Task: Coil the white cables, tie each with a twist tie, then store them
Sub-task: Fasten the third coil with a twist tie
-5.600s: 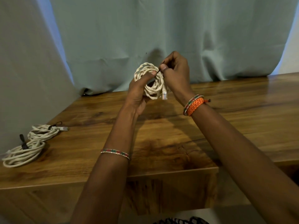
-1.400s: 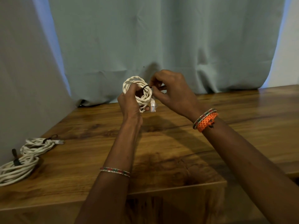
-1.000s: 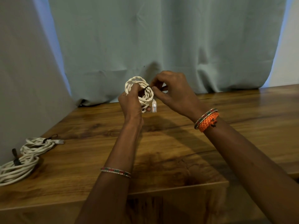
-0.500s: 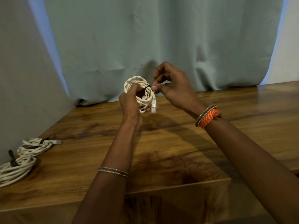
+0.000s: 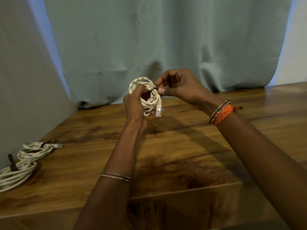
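Above the tabletop's middle, toward its far edge: two bare hands hold one small coil in the air, in front of the curtain.
Left hand (image 5: 135,105): fingers curled round the near side of the coiled white cable (image 5: 146,95), thumb laid over the top of the loops; it grips the coil upright, clear of the wood.
Right hand (image 5: 179,87): fingers bent, thumb and forefinger pinching the black twist tie (image 5: 153,89) where it crosses the coil's upper right side.
Twist tie: a thin dark band wrapped over the bundled strands; whether its ends are twisted together cannot be told.
Connector (image 5: 159,110): a clear plug at the cable's end, hanging down from the right of the coil, just beside the left fingertips.
Wrists: an orange woven band (image 5: 222,114) with thin beaded bangles on the right; a slim beaded bangle (image 5: 115,176) on the left forearm.
Tabletop (image 5: 182,155): dark, glossy wood grain, with the arms' shadows falling across it beneath the hands.
Left edge of the tabletop: two more coiled white cables lie touching each other, well apart from the hands. The farther coil (image 5: 35,149) carries a dark tie and shows a plug at its far end; the nearer coil (image 5: 16,175) carries a dark tie too and runs out of view at the left.
Behind the far edge: a pale blue-grey curtain (image 5: 166,39) hanging in folds down to the wood.
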